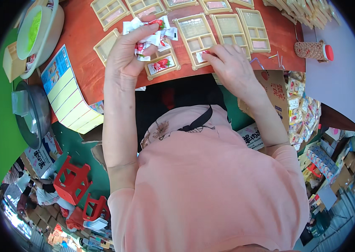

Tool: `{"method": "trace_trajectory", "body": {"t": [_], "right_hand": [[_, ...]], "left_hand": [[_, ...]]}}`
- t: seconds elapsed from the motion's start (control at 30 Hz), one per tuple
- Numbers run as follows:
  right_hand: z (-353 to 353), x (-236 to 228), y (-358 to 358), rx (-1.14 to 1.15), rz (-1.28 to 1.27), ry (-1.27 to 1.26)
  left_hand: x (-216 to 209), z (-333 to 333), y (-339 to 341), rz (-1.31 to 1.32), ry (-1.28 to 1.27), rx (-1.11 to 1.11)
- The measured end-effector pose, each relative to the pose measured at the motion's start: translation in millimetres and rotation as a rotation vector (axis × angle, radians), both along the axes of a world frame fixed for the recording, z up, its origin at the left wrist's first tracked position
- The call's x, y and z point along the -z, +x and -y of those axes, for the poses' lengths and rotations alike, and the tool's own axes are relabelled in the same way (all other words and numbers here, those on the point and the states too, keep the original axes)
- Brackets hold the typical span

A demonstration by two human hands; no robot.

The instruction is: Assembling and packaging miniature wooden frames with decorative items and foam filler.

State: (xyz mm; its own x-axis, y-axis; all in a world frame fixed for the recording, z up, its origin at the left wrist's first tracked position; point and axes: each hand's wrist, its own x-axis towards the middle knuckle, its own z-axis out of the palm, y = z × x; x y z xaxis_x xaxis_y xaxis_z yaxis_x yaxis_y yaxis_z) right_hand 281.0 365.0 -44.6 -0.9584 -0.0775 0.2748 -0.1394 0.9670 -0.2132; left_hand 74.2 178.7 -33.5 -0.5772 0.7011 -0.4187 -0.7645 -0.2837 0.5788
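table: a red-brown worktop spans 11 to 1 o'clock, its near edge close to the wearer, which probably keeps everything within reach.
stools: two red plastic stools stand at 8 o'clock.
basins: a pale green tub sits near 10 o'clock and a dark basin at 9, both off to the side, perhaps to leave the front free for the hands.
carton: a cardboard box lies between 2 and 3 o'clock, beside many wrapped packets.
trays: cream compartment trays stand in rows around 12 o'clock, seemingly spaced so each one's slots can be reached from above; the near middle tray is under the right fingertips, the near left tray below the left hand.
left hand: at 11 o'clock, the left hand curls around a bunch of white-and-red sachets, thumb on top, apparently to carry several at once.
right hand: between 1 and 2 o'clock, the right hand points downward, fingertips narrow on a small sachet in a near compartment; whether they grip or merely press it cannot be told.
jar: a red-lidded jar lies at 2 o'clock.
strawberry sachet: one printed sachet lies face up in the near left tray's front compartment.
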Motion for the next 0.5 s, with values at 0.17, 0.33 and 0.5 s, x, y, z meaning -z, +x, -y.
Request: {"method": "trace_trajectory", "body": {"t": [0.17, 0.33, 0.5], "right_hand": [[2, 4, -16, 0.089, -0.159, -0.266], [6, -9, -41, 0.268, 0.083, -1.084], [-15, -21, -33, 0.358, 0.187, -1.213]], "left_hand": [[0, -16, 12, 0.028, -0.045, 0.017], [9, -27, 22, 0.052, 0.025, 0.116], [1, -35, 24, 0.031, -0.025, 0.061]]}}
